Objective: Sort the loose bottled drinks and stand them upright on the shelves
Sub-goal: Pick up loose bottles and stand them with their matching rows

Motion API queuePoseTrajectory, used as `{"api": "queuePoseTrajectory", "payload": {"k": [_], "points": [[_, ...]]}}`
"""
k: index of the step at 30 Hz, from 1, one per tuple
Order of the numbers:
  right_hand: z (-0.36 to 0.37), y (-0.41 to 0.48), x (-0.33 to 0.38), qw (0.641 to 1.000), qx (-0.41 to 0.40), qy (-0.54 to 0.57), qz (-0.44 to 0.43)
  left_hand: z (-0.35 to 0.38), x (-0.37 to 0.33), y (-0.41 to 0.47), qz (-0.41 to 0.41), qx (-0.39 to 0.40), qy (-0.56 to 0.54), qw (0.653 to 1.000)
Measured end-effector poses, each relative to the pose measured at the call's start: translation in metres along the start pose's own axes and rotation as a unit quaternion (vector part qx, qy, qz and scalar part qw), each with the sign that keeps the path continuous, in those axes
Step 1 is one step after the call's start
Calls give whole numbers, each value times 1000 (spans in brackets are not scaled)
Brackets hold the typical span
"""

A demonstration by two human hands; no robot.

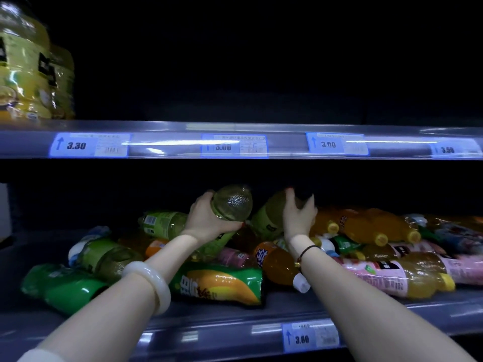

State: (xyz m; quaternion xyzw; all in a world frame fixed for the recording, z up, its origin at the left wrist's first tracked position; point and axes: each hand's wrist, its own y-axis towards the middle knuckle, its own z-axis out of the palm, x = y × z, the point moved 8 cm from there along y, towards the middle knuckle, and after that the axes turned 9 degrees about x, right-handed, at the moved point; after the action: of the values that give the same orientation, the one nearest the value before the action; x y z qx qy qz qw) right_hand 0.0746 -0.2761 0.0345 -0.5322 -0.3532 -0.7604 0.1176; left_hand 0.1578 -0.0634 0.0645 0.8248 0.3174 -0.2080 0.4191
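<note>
At centre frame, above the loose bottles (217,280) heaped on the lower shelf (209,333), the left hand (209,220) curls its fingers round a pale green bottle (232,202) and the right hand (298,215) round a second green bottle (269,218), seemingly near its dim top; both look full, heavy and slick, best gripped mid-body.

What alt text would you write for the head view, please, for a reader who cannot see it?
A person's left hand grips a pale green bottle, its base toward the camera, while the right hand grips a second green bottle, amid a jumble of drinks lying on the lower shelf. On the upper shelf, yellow-labelled bottles stand at far left.
</note>
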Motion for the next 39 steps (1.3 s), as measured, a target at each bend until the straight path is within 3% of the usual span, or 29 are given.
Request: {"api": "queuePoseTrajectory", "payload": {"k": [5, 8, 11, 16, 24, 34, 39], "points": [[27, -15, 36, 986, 117, -87, -86, -5, 1, -4, 7, -24, -9, 1000], [26, -31, 39, 985, 64, -48, -154, -7, -1, -12, 25, -46, -18, 998], [24, -48, 44, 984, 65, 76, -150, -10, -1, -24, 45, -71, -46, 995], [4, -69, 57, 980, -14, 130, -150, -22, -10, -44, 100, -78, -80, 989], [-26, -121, 97, 974, -9, 136, -180, -40, -56, -97, 152, -91, -68, 982], [-58, -222, 141, 982, 104, 53, -146, -61, -87, -228, 63, -98, -107, 987], [-53, -282, 119, 984, 163, 13, -66, -63, -60, -300, -35, -59, -139, 988]]}}
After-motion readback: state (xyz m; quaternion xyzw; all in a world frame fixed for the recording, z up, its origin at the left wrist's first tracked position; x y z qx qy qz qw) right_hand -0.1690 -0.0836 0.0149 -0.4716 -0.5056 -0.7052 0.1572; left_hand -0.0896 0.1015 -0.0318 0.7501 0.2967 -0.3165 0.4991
